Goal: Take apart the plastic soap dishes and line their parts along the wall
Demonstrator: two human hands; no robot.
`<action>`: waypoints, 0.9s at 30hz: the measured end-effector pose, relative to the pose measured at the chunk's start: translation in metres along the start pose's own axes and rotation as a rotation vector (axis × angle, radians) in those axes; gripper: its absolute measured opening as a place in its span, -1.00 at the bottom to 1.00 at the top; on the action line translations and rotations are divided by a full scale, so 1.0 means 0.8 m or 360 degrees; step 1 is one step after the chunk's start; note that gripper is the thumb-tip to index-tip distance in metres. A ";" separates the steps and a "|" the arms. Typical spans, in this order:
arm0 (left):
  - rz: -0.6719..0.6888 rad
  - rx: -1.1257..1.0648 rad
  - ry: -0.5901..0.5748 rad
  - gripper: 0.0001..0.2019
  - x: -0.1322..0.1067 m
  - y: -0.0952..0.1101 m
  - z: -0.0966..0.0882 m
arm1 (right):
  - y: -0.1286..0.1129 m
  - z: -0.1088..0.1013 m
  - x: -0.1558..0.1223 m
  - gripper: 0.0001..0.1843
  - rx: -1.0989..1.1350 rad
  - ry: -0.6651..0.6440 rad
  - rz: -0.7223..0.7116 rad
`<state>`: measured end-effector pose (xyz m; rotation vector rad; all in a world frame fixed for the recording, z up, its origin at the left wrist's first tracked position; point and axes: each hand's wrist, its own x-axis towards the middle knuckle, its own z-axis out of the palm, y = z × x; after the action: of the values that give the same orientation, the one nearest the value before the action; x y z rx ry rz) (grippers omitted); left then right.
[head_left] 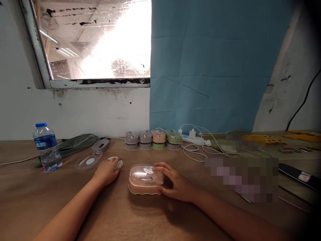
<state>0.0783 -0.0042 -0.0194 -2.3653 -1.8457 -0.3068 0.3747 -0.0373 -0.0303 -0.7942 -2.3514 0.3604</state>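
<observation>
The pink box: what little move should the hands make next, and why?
Perhaps the right hand should slide the pink box toward the stacked boxes: its clear lid looks on, and that hand holds its right end.

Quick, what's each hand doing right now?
Left hand: palm down on a small pale thing; can't tell if it's gripping.
Right hand: holding the pink box at its end, fingers on top, thumb at the side.

Single head-worn view — faces forward and down, hands (178, 183) near below, tabletop (117, 217) running to wall (100, 110).
</observation>
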 end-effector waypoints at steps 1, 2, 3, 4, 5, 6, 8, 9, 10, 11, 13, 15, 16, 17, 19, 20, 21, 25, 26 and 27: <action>-0.0042 0.0051 -0.0055 -0.61 -0.001 -0.001 0.000 | 0.000 0.000 0.000 -0.43 -0.0007 -0.0001 -0.0016; -0.0081 0.0094 -0.0098 -0.60 -0.002 -0.002 0.000 | -0.001 0.000 0.000 -0.42 -0.0015 -0.0004 -0.0028; -0.0119 0.0131 -0.0128 -0.58 -0.003 -0.001 -0.001 | -0.001 0.000 0.000 -0.41 -0.0022 -0.0006 -0.0035; -0.0159 0.0166 -0.0150 -0.55 -0.004 -0.001 -0.002 | -0.002 0.001 0.000 -0.40 -0.0029 -0.0005 -0.0039; -0.0201 0.0202 -0.0163 -0.52 -0.006 0.000 -0.004 | -0.002 0.001 0.001 -0.40 -0.0032 -0.0004 -0.0041; -0.0241 0.0241 -0.0165 -0.49 -0.007 0.001 -0.006 | -0.003 0.001 0.001 -0.40 -0.0033 -0.0004 -0.0040; -0.0246 0.0302 -0.0085 -0.50 -0.010 0.004 -0.012 | -0.005 0.000 0.001 -0.40 -0.0033 -0.0003 -0.0041; -0.0174 0.0297 0.0001 -0.52 -0.011 0.007 -0.016 | -0.006 0.000 0.002 -0.41 -0.0034 -0.0006 -0.0041; -0.0041 0.0243 0.0095 -0.55 -0.013 0.012 -0.020 | -0.006 -0.001 0.002 -0.41 -0.0037 -0.0012 -0.0039; 0.0135 0.0132 0.0179 -0.59 -0.015 0.018 -0.025 | -0.007 -0.001 0.002 -0.40 -0.0039 -0.0018 -0.0036; 0.0521 -0.0210 0.0232 -0.63 -0.019 0.032 -0.031 | -0.006 -0.002 0.002 -0.39 -0.0039 -0.0033 -0.0036; 0.0811 -0.0538 0.0143 -0.66 -0.025 0.046 -0.034 | -0.003 -0.003 0.001 -0.37 -0.0032 -0.0055 -0.0049; 0.0897 -0.0651 0.0095 -0.67 -0.027 0.052 -0.033 | -0.002 -0.003 0.001 -0.35 -0.0025 -0.0070 -0.0058; 0.0950 -0.0728 0.0067 -0.66 -0.029 0.056 -0.032 | 0.000 -0.004 0.001 -0.34 -0.0017 -0.0087 -0.0066; 0.0992 -0.0792 0.0061 -0.63 -0.030 0.059 -0.028 | 0.004 -0.006 0.000 -0.30 -0.0011 -0.0121 -0.0082; 0.0997 -0.0785 0.0073 -0.63 -0.030 0.058 -0.026 | 0.006 -0.007 0.000 -0.29 -0.0020 -0.0130 -0.0093; 0.1001 -0.0753 0.0090 -0.63 -0.028 0.057 -0.024 | 0.007 -0.008 0.001 -0.28 -0.0037 -0.0135 -0.0105; 0.0840 -0.0490 0.0244 -0.64 -0.017 0.043 -0.012 | 0.009 -0.010 0.001 -0.29 -0.0160 -0.0090 -0.0124; 0.0720 -0.0425 0.0307 -0.64 -0.014 0.039 -0.008 | 0.009 -0.009 0.002 -0.32 -0.0194 -0.0068 -0.0118; 0.0576 -0.0363 0.0370 -0.62 -0.011 0.035 -0.004 | 0.009 -0.007 0.003 -0.35 -0.0225 -0.0046 -0.0113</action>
<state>0.1032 -0.0200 -0.0177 -2.6151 -1.3128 -0.7448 0.3807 -0.0297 -0.0281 -0.7726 -2.4459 0.1785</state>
